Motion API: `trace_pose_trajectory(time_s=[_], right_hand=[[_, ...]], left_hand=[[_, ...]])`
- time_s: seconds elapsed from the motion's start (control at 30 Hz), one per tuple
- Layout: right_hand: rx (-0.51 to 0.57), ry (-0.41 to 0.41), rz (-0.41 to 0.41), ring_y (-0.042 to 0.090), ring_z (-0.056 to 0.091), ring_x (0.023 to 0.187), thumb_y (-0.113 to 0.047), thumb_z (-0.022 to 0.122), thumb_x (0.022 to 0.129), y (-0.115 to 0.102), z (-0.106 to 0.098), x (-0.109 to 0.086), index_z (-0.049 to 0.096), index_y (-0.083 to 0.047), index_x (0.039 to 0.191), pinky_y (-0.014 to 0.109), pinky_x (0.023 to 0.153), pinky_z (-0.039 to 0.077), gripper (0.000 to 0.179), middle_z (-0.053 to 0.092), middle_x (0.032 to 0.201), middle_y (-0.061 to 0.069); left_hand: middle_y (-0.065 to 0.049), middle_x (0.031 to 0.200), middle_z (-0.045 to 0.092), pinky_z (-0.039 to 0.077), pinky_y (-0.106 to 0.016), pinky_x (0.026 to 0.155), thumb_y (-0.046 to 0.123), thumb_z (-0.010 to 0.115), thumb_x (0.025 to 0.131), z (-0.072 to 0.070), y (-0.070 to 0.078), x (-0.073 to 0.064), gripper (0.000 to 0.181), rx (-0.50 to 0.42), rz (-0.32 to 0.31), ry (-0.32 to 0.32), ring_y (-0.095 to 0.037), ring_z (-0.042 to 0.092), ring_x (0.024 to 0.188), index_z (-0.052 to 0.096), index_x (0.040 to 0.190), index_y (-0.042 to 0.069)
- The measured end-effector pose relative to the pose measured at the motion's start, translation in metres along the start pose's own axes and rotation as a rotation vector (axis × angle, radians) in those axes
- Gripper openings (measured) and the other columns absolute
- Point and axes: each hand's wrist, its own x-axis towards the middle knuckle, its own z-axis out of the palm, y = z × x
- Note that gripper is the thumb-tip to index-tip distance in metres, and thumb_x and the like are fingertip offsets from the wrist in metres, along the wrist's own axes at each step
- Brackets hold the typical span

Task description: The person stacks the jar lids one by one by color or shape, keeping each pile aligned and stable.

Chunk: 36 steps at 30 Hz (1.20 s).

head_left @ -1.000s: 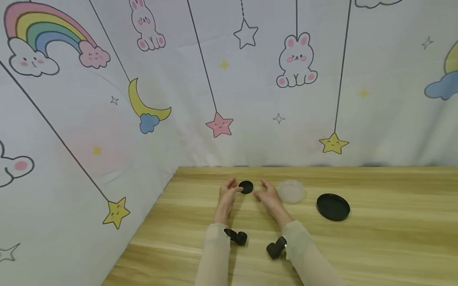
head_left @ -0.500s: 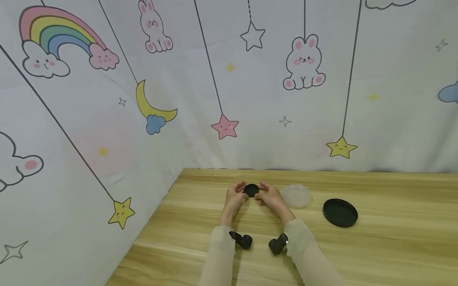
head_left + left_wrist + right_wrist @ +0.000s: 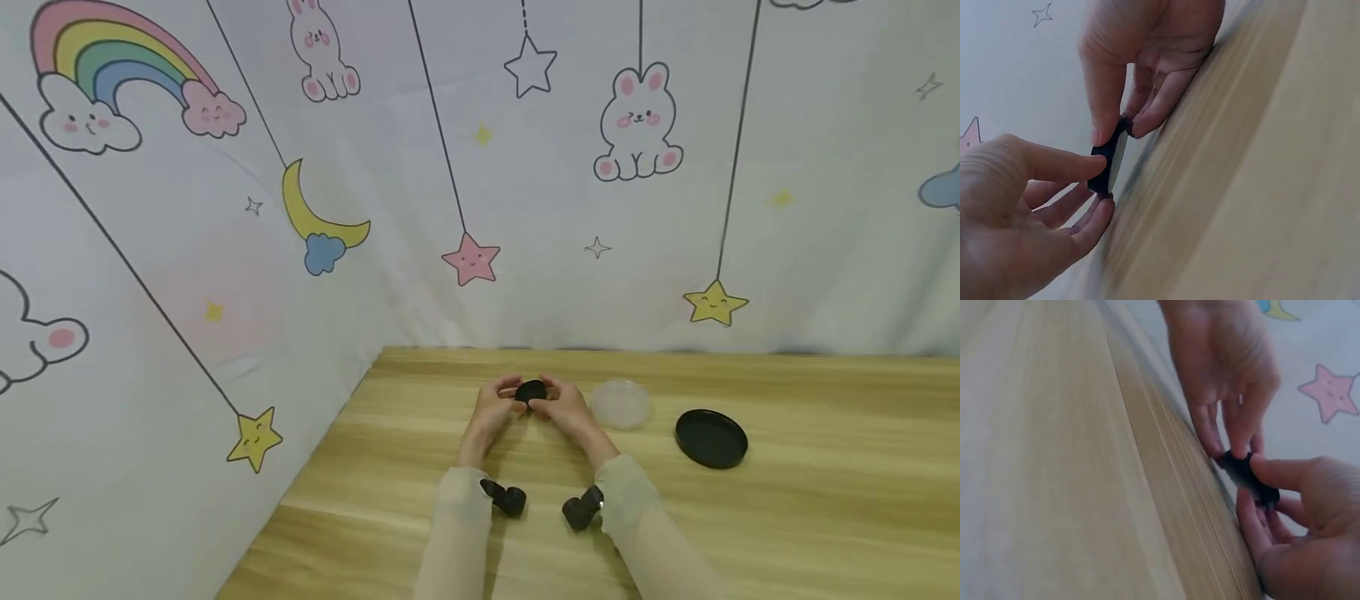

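Note:
Both hands pinch a small round black disc (image 3: 531,390) near the back of the table, one from each side. My left hand (image 3: 491,410) has its thumb on the dark face and fingers under the edge. Opposite it, my right hand (image 3: 564,407) grips the other edge the same way. In the left wrist view the black disc (image 3: 1101,181) stands tilted, showing a pale underside. Fingertips of both hands cover part of its rim in the right wrist view.
A clear round dish (image 3: 621,405) lies just right of my right hand. Farther right sits a larger black round tray (image 3: 711,439) with a low rim. The wooden table (image 3: 825,500) meets a printed white cloth (image 3: 585,308) at its back and left.
My right hand has moved in from beside the disc and now grips it along with the left. The disc has tipped from facing up to a slant.

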Motion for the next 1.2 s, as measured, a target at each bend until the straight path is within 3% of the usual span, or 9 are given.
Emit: trace_pose_trajectory(time_s=[0.13, 0.37, 0.57, 0.67, 0.83, 1.0, 1.2], right_hand=[[0.047, -0.008, 0.008, 0.037, 0.052, 0.126, -0.012, 0.065, 0.093, -0.011, -0.011, 0.000, 0.037, -0.001, 0.149, 0.042, 0.097, 0.049, 0.063, 0.049, 0.142, 0.026], [0.080, -0.009, -0.020, 0.037, 0.049, 0.129, -0.018, 0.065, 0.094, -0.041, -0.031, -0.015, 0.037, -0.009, 0.150, 0.050, 0.108, 0.043, 0.063, 0.046, 0.144, 0.022], [0.094, -0.018, -0.066, 0.036, 0.045, 0.133, -0.021, 0.065, 0.095, -0.061, -0.057, -0.035, 0.036, -0.012, 0.151, 0.054, 0.111, 0.038, 0.064, 0.045, 0.144, 0.021], [0.081, -0.019, -0.089, 0.036, 0.045, 0.132, -0.023, 0.065, 0.094, -0.065, -0.074, -0.045, 0.035, -0.011, 0.151, 0.055, 0.111, 0.037, 0.065, 0.045, 0.144, 0.021], [0.017, -0.012, -0.126, 0.037, 0.045, 0.129, -0.024, 0.064, 0.095, -0.066, -0.103, -0.063, 0.035, -0.009, 0.151, 0.056, 0.109, 0.038, 0.065, 0.045, 0.142, 0.023], [-0.032, -0.015, -0.125, 0.037, 0.046, 0.128, -0.027, 0.065, 0.095, -0.064, -0.128, -0.080, 0.034, -0.008, 0.151, 0.055, 0.108, 0.040, 0.067, 0.045, 0.142, 0.023], [-0.113, -0.015, -0.128, 0.037, 0.045, 0.125, -0.028, 0.064, 0.095, -0.054, -0.161, -0.097, 0.033, -0.005, 0.151, 0.056, 0.104, 0.042, 0.068, 0.042, 0.144, 0.024]], left_hand=[[-0.024, 0.141, 0.051, 0.046, -0.042, 0.106, -0.014, 0.059, 0.084, 0.005, 0.018, -0.002, 0.054, -0.029, 0.026, -0.013, -0.037, 0.051, 0.129, 0.049, 0.137, -0.007], [-0.026, 0.142, 0.049, 0.049, -0.019, 0.094, -0.009, 0.060, 0.088, 0.006, 0.038, -0.007, 0.054, -0.222, 0.085, -0.076, -0.024, 0.054, 0.121, 0.045, 0.140, -0.009], [-0.027, 0.144, 0.046, 0.042, -0.036, 0.110, -0.005, 0.057, 0.092, 0.019, 0.060, -0.019, 0.051, -0.294, 0.148, -0.193, -0.022, 0.057, 0.123, 0.044, 0.141, -0.007], [-0.025, 0.143, 0.048, 0.044, -0.038, 0.109, -0.003, 0.058, 0.092, 0.030, 0.070, -0.026, 0.050, -0.261, 0.169, -0.210, -0.022, 0.058, 0.122, 0.046, 0.141, -0.005], [-0.025, 0.140, 0.050, 0.052, -0.028, 0.097, -0.004, 0.059, 0.093, 0.055, 0.079, -0.036, 0.050, -0.232, 0.190, -0.247, -0.014, 0.061, 0.111, 0.046, 0.141, -0.004], [-0.024, 0.135, 0.053, 0.053, -0.026, 0.094, -0.004, 0.061, 0.092, 0.082, 0.081, -0.044, 0.048, -0.241, 0.190, -0.259, -0.009, 0.061, 0.102, 0.050, 0.139, -0.003], [-0.018, 0.135, 0.053, 0.054, -0.026, 0.092, -0.002, 0.064, 0.090, 0.121, 0.081, -0.052, 0.048, -0.239, 0.178, -0.242, -0.014, 0.059, 0.104, 0.054, 0.136, 0.000]])
